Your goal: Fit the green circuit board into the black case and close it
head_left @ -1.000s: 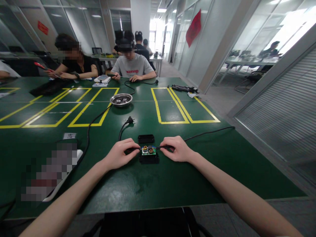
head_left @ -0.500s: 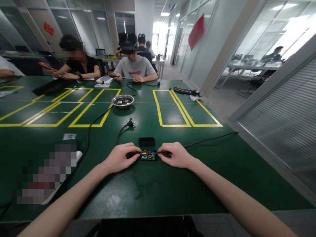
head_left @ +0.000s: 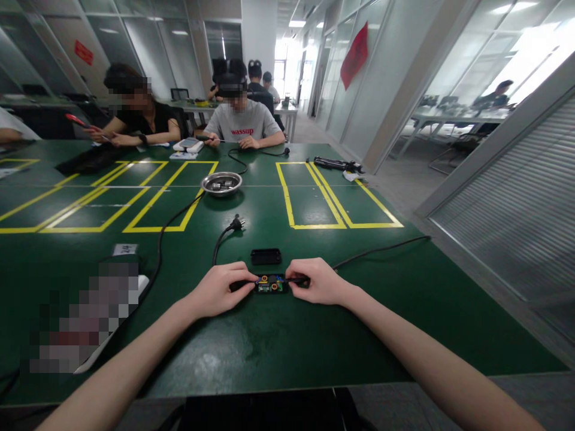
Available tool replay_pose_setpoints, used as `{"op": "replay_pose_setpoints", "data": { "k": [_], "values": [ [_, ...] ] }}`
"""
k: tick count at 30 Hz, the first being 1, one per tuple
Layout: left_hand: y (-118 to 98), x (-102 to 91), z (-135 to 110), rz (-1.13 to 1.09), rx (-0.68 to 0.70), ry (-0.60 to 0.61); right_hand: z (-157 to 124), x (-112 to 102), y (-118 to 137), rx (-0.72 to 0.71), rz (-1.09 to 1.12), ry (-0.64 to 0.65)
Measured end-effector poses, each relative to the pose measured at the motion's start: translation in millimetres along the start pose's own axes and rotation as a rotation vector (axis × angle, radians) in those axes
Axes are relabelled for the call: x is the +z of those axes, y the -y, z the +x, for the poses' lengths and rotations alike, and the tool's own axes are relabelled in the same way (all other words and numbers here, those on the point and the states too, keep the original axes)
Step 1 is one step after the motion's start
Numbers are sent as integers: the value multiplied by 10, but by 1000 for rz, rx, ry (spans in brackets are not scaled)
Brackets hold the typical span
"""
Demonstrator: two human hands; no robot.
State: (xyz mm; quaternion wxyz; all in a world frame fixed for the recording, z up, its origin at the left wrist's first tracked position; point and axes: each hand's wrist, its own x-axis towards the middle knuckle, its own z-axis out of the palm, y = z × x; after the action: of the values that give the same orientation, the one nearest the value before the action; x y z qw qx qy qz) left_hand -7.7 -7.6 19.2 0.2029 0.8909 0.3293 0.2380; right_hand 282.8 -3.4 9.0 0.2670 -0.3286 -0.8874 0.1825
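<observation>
A small circuit board (head_left: 271,284) with copper-coloured rings lies in a black open casing between my hands. My left hand (head_left: 229,287) pinches the black cable at the casing's left end. At the right end, my right hand (head_left: 317,281) has its fingers closed on the other black cable (head_left: 381,249), which runs off to the right. Just beyond the board sits the black casing half (head_left: 266,257), hollow side up. A black power plug (head_left: 236,223) rests farther out, its cord (head_left: 216,246) leading back toward my left hand.
A metal bowl (head_left: 221,184) with small metal parts stands ahead. To the left lies a blurred-out power strip (head_left: 142,284) with a cable. Yellow tape rectangles (head_left: 318,227) mark the green table (head_left: 202,365). Two people (head_left: 242,123) sit across it, and a black folded tripod-like object (head_left: 336,164) lies at the back right.
The casing with the board has tilted slightly between my hands. Both hands keep their hold on the cables, and the view has shifted a little.
</observation>
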Motion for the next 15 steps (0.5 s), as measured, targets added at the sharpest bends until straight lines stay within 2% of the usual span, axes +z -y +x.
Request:
{"op": "replay_pose_setpoints", "data": {
  "k": [7,15],
  "values": [
    [11,-2,-2,-61,-33,-47,10,-5,-26,-80,8,-9],
    [17,-15,26,-25,6,-17,11,-8,-23,-38,-14,49]
  ]
}}
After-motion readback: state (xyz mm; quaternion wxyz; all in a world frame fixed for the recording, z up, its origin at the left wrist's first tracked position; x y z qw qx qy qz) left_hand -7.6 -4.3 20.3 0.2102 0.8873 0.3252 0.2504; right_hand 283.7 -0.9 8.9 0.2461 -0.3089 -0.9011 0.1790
